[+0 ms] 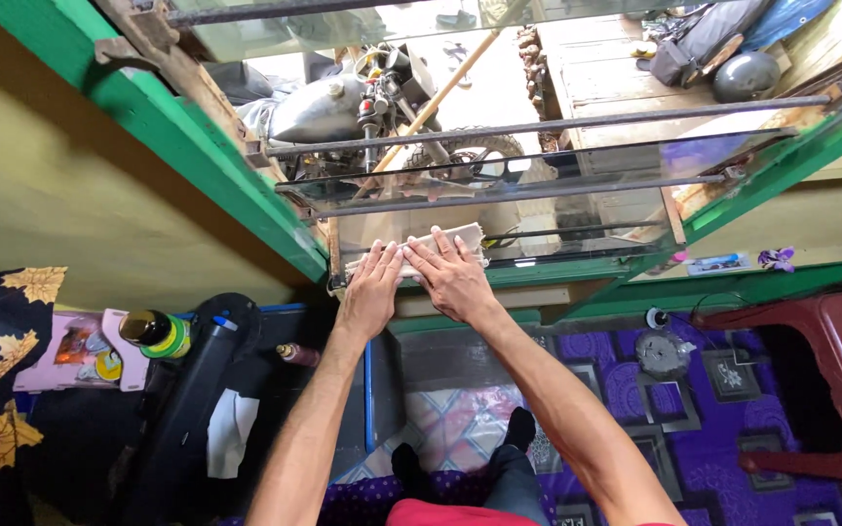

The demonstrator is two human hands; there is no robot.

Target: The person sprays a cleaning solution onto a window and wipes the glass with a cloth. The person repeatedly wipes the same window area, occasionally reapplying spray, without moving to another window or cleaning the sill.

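We have both hands up on the window glass (499, 209), pressing a folded pale cloth (440, 244) flat against its lowest pane. Our left hand (372, 290) lies with its fingers spread and flattened, the fingertips touching the cloth's lower left edge. Our right hand (452, 278) is likewise spread flat, its fingers resting over the cloth's middle and right part; neither hand pinches the cloth, both push it against the glass.

The cloth sits at the bottom of the glass, just above the green window frame (246, 205) and below the dark horizontal bars (557, 125) that cross the glass higher up. As far as we can judge, the wiping is somewhere in its course: the cloth touches only the lowest strip, and the panes above it still look hazy with reflections, so we cannot tell which parts are already clean.

Through the glass a motorcycle (343, 102) stands outside. Below the window frame, to the left, a dark bottle (153, 333) stands upright, and to the right a red plastic chair (811, 380) rests on the purple patterned floor mat (635, 380).
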